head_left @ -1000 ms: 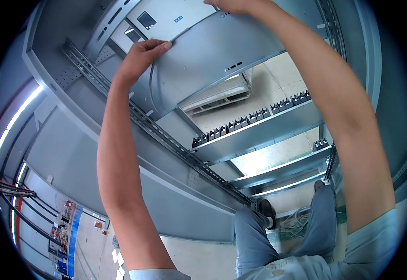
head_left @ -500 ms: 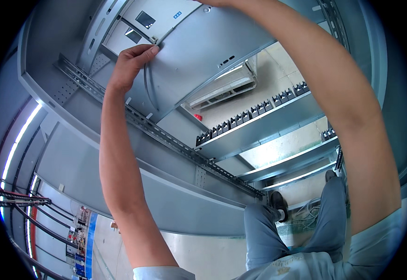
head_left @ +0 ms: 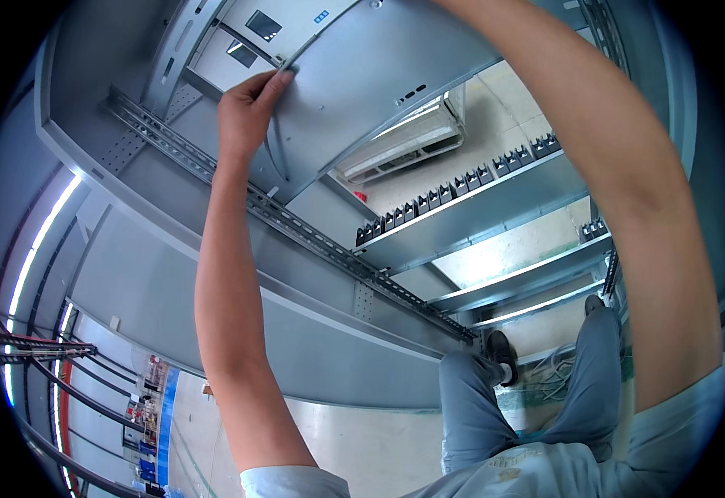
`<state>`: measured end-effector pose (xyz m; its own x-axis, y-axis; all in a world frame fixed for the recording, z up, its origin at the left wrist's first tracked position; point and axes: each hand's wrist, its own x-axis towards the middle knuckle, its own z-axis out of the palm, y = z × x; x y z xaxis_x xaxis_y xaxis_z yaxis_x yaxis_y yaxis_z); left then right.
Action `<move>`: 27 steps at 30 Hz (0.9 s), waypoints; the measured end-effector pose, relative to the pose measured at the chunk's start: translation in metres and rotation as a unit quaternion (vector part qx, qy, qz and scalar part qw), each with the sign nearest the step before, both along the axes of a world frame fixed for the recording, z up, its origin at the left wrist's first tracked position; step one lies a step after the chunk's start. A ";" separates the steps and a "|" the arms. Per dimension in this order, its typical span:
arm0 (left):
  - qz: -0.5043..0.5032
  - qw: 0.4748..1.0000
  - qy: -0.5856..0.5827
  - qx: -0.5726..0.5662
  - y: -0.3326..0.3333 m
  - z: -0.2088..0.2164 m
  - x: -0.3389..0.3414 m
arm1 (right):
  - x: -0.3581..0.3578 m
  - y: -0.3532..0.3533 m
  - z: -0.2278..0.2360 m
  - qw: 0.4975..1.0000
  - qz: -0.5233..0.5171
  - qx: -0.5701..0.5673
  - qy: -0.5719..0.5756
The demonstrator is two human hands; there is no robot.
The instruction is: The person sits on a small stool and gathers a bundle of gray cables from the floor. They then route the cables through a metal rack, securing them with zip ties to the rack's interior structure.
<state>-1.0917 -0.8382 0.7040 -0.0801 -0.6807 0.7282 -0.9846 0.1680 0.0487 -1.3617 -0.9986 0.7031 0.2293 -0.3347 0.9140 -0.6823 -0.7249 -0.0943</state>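
A large grey metal plate (head_left: pixel 362 91) sits across the upper part of the cabinet. At its left edge my left hand (head_left: pixel 250 108) has thumb and fingers pinched together on a thin grey edging strip (head_left: pixel 275 149). The strip's loose end hangs in a curve below the hand, in front of the plate. Above the fingers, a line of the same grey runs along the plate's edge. My right forearm (head_left: pixel 578 108) reaches up past the plate's right side. The right hand itself lies beyond the top of the picture.
A slotted rail (head_left: pixel 296 228) runs down the cabinet's left side. Below the plate, a cross shelf (head_left: pixel 470 212) carries a row of black clips (head_left: pixel 445 192). Through the frame show a white air conditioner (head_left: pixel 412 141) and a white panel (head_left: pixel 296 21). Coiled cables (head_left: pixel 555 373) lie by my feet.
My left hand has moved slightly up along the plate's edge, still pinching the strip. My right hand, partly seen at the top before, has gone out of view.
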 end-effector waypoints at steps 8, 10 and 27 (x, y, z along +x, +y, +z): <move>0.117 0.942 -0.303 -0.086 0.034 0.001 -0.026 | -0.001 0.002 -0.001 1.000 -0.001 0.021 0.000; 0.087 0.958 -0.267 -0.061 0.034 0.009 -0.025 | 0.000 -0.001 -0.001 1.000 0.003 0.003 -0.013; 0.057 0.959 0.033 0.276 0.017 0.065 -0.009 | 0.000 0.002 -0.004 1.000 0.006 -0.005 -0.010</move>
